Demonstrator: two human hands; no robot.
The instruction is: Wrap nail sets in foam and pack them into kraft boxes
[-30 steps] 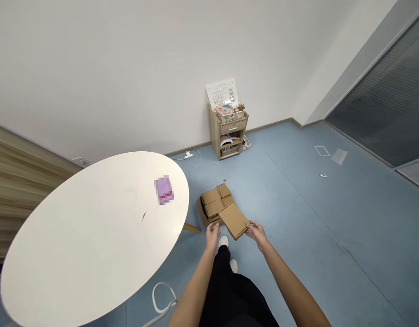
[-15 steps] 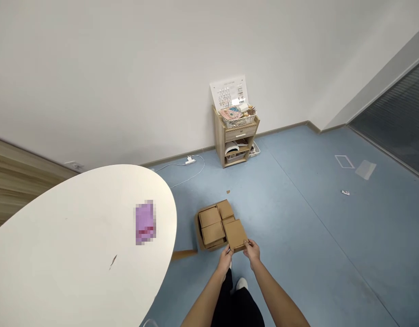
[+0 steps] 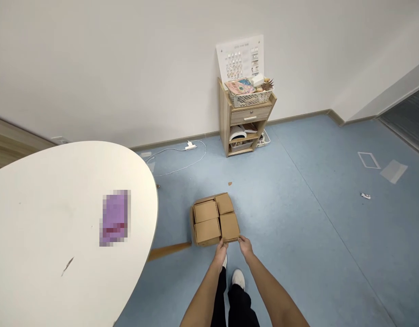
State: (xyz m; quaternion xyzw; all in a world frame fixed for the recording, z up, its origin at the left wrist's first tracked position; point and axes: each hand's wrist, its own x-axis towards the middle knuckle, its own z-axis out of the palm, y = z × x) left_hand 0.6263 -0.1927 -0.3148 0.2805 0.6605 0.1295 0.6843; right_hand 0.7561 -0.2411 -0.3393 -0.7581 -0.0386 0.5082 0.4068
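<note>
A small flat brown cardboard box (image 3: 229, 225) sits in the front right corner of a larger open carton (image 3: 193, 230) on the floor, about level with the boxes around it. My left hand (image 3: 220, 252) pinches its near left corner. On its near right corner are the closed fingers of my right hand (image 3: 245, 246). Several similar boxes fill the rest of the carton, among them a front left box (image 3: 207, 230), a back left box (image 3: 205, 211) and a back right box (image 3: 224, 203). What lies beneath them is hidden.
A white round-edged table (image 3: 76, 190) stands at the left, with a blurred purple item (image 3: 115, 215) on it; its wooden leg (image 3: 168, 250) reaches towards the carton. A small wooden cabinet (image 3: 226, 120) stands against the wall. A white cable (image 3: 182, 167) lies on the blue floor (image 3: 298, 236).
The small box has moved forward and down from the carton's near right edge into its front right corner, both hands going with it. My view has shifted too.
</note>
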